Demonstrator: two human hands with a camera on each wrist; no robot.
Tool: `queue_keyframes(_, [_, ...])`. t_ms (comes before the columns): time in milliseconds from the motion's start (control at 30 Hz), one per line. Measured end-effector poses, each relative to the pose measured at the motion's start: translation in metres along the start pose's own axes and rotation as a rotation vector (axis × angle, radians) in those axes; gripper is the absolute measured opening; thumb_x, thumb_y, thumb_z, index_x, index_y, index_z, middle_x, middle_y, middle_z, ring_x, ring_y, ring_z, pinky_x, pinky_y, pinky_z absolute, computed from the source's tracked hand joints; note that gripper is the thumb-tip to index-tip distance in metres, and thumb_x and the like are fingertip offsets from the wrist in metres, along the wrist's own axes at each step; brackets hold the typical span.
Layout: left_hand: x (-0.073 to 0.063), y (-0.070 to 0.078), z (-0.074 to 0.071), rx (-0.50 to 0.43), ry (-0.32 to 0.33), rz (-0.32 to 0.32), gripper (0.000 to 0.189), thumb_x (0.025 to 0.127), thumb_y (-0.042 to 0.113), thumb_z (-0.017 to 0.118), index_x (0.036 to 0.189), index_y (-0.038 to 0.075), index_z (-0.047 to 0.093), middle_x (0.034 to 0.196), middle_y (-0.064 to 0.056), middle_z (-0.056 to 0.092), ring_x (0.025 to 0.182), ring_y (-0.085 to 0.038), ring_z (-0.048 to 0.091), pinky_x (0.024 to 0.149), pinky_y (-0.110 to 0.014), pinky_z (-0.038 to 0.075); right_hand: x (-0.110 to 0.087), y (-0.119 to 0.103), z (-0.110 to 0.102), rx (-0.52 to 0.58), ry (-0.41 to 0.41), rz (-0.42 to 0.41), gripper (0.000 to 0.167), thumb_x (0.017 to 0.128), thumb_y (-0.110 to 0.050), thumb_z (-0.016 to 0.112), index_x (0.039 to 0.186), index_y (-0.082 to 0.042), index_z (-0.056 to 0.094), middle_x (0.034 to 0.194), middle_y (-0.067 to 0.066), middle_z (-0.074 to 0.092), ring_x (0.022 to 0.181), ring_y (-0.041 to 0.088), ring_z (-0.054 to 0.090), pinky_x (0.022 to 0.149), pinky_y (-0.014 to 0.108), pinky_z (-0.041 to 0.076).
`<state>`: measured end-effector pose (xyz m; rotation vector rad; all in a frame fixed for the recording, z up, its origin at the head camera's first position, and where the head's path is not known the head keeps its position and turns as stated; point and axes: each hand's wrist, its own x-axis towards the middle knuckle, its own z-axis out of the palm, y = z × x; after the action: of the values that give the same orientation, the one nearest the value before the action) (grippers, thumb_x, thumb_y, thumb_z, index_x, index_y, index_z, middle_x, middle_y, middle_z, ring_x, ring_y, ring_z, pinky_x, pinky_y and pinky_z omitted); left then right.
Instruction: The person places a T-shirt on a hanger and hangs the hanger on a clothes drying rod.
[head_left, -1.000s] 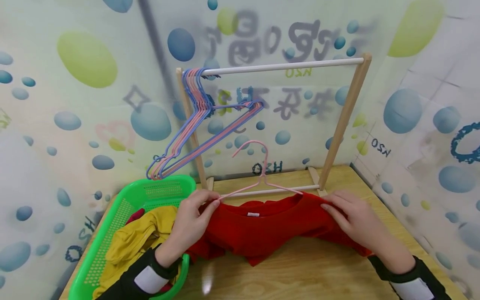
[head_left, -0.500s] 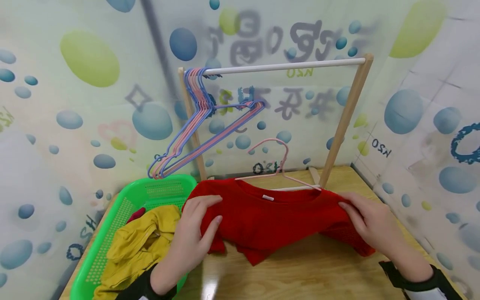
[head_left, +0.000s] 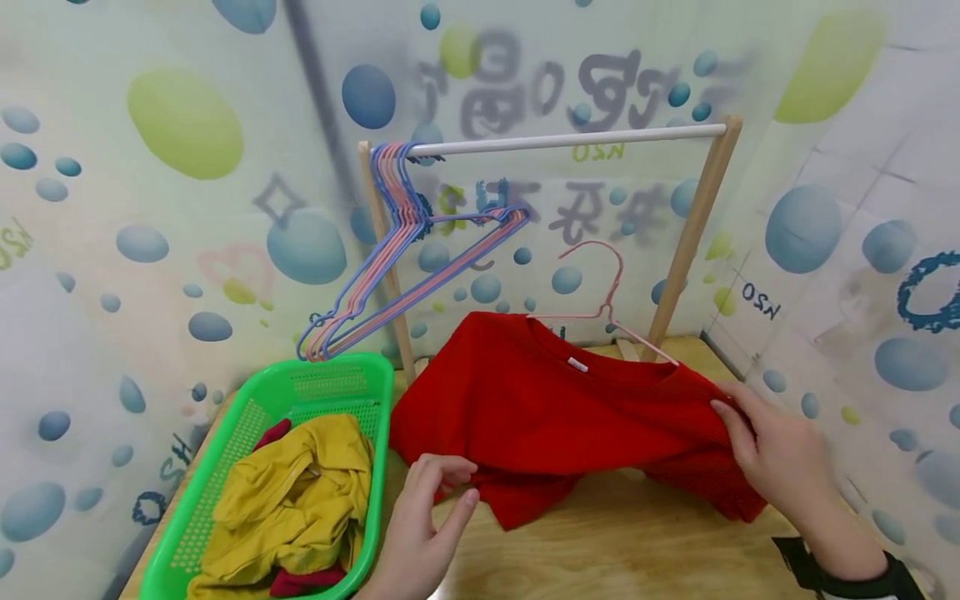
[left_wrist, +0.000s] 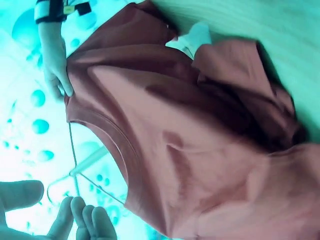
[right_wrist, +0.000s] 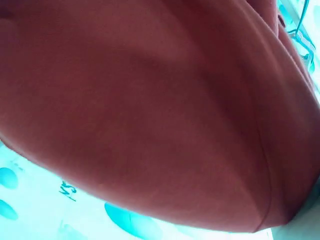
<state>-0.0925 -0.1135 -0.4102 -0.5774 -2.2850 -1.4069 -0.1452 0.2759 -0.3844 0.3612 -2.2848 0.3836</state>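
A red shirt [head_left: 555, 408] hangs on a pink hanger [head_left: 611, 304], whose hook and upper arms show above the neckline. At the shirt's right shoulder in the head view, my right hand [head_left: 780, 454] pinches the cloth with the hanger's end inside. My left hand [head_left: 427, 525] is off the shoulder, low in front of the shirt, with thumb and fingers apart and nothing between them. In the left wrist view the left fingers [left_wrist: 97, 220] show before the hanger hook. Shirt cloth [right_wrist: 150, 110] fills most of the right wrist view.
A wooden rack [head_left: 693, 225] with a white rail [head_left: 570, 142] stands behind the shirt. Several blue and pink hangers [head_left: 405, 242] hang at its left end. On the table [head_left: 600, 550], a green basket [head_left: 378, 450] at left holds yellow [head_left: 300, 500] and dark red clothes.
My left hand has let go of the shirt's left shoulder and moved down toward me. The shirt and hanger have risen and shifted right, with the right hand still gripping the right shoulder.
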Motion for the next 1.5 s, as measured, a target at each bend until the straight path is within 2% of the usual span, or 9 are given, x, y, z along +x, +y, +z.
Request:
queue_keyframes(133, [0.0, -0.008, 0.009, -0.061, 0.023, -0.09, 0.024, 0.097, 0.006, 0.07, 0.116, 0.019, 0.065, 0.103, 0.008, 0.063, 0.096, -0.01, 0.058, 0.083, -0.028, 0.051, -0.002, 0.003, -0.004, -0.042, 0.019, 0.065, 0.019, 0.098, -0.012, 0.066, 0.11, 0.003, 0.068, 0.062, 0.016, 0.062, 0.045, 0.011, 0.034, 0.041, 0.027, 0.029])
queue_keyframes(300, [0.004, -0.02, 0.017, -0.12, 0.059, -0.224, 0.017, 0.098, 0.007, 0.068, 0.115, 0.012, 0.066, 0.101, 0.002, 0.064, 0.096, -0.006, 0.057, 0.082, -0.028, 0.051, -0.002, 0.004, -0.009, -0.08, 0.079, 0.144, 0.036, 0.107, -0.027, 0.054, 0.113, 0.007, 0.065, 0.055, 0.016, 0.052, 0.042, 0.018, 0.032, 0.04, 0.028, 0.025])
queue_keyframes(467, [0.009, -0.027, 0.022, -0.144, 0.095, -0.31, 0.015, 0.098, 0.005, 0.068, 0.113, 0.007, 0.067, 0.099, -0.001, 0.066, 0.094, -0.007, 0.058, 0.081, -0.025, 0.05, 0.003, 0.001, -0.012, -0.062, 0.108, 0.252, 0.028, 0.103, -0.014, 0.06, 0.117, 0.009, 0.063, 0.079, 0.035, 0.066, 0.044, 0.036, 0.045, 0.041, 0.025, 0.028])
queue_keyframes(533, [0.01, -0.029, 0.023, -0.154, 0.103, -0.326, 0.015, 0.098, 0.004, 0.068, 0.113, 0.005, 0.068, 0.099, -0.002, 0.066, 0.094, -0.008, 0.058, 0.081, -0.025, 0.049, 0.006, -0.001, -0.012, -0.06, 0.121, 0.295, 0.027, 0.101, -0.011, 0.061, 0.118, 0.01, 0.063, 0.089, 0.038, 0.068, 0.047, 0.042, 0.049, 0.041, 0.024, 0.028])
queue_keyframes(700, [0.013, -0.034, 0.027, -0.182, 0.119, -0.34, 0.015, 0.097, 0.002, 0.067, 0.112, 0.002, 0.067, 0.098, -0.003, 0.066, 0.093, -0.007, 0.057, 0.081, -0.025, 0.048, 0.013, -0.004, -0.008, -0.089, 0.162, 0.354, 0.029, 0.102, -0.011, 0.06, 0.12, 0.011, 0.062, 0.083, 0.039, 0.065, 0.044, 0.038, 0.044, 0.042, 0.026, 0.025])
queue_keyframes(900, [0.013, -0.035, 0.031, -0.2, 0.128, -0.351, 0.014, 0.096, 0.0, 0.067, 0.11, 0.004, 0.067, 0.097, -0.004, 0.066, 0.091, -0.005, 0.057, 0.08, -0.024, 0.048, 0.025, -0.006, -0.002, -0.084, 0.192, 0.425, 0.033, 0.105, -0.014, 0.056, 0.124, 0.012, 0.061, 0.1, 0.04, 0.068, 0.062, 0.052, 0.056, 0.047, 0.028, 0.031])
queue_keyframes(1167, [0.012, -0.035, 0.032, -0.206, 0.124, -0.368, 0.013, 0.096, 0.0, 0.066, 0.108, 0.004, 0.067, 0.095, -0.004, 0.065, 0.09, -0.004, 0.056, 0.08, -0.024, 0.047, 0.045, 0.002, 0.003, -0.077, 0.246, 0.445, 0.037, 0.108, -0.019, 0.05, 0.125, 0.013, 0.06, 0.112, 0.04, 0.067, 0.081, 0.06, 0.058, 0.065, 0.065, 0.045])
queue_keyframes(1300, [0.012, -0.038, 0.033, -0.205, 0.131, -0.379, 0.012, 0.096, 0.0, 0.066, 0.108, 0.004, 0.067, 0.094, -0.004, 0.065, 0.088, -0.003, 0.056, 0.08, -0.024, 0.048, 0.057, 0.004, 0.006, -0.057, 0.255, 0.448, 0.038, 0.109, -0.02, 0.049, 0.127, 0.012, 0.059, 0.112, 0.039, 0.068, 0.083, 0.06, 0.059, 0.069, 0.066, 0.047])
queue_keyframes(1500, [0.011, -0.044, 0.035, -0.197, 0.133, -0.404, 0.012, 0.096, 0.001, 0.067, 0.108, 0.002, 0.067, 0.094, -0.005, 0.066, 0.087, -0.003, 0.057, 0.079, -0.024, 0.048, 0.071, 0.006, 0.007, -0.078, 0.26, 0.419, 0.039, 0.109, -0.02, 0.048, 0.125, 0.012, 0.061, 0.106, 0.039, 0.068, 0.078, 0.059, 0.059, 0.063, 0.063, 0.045])
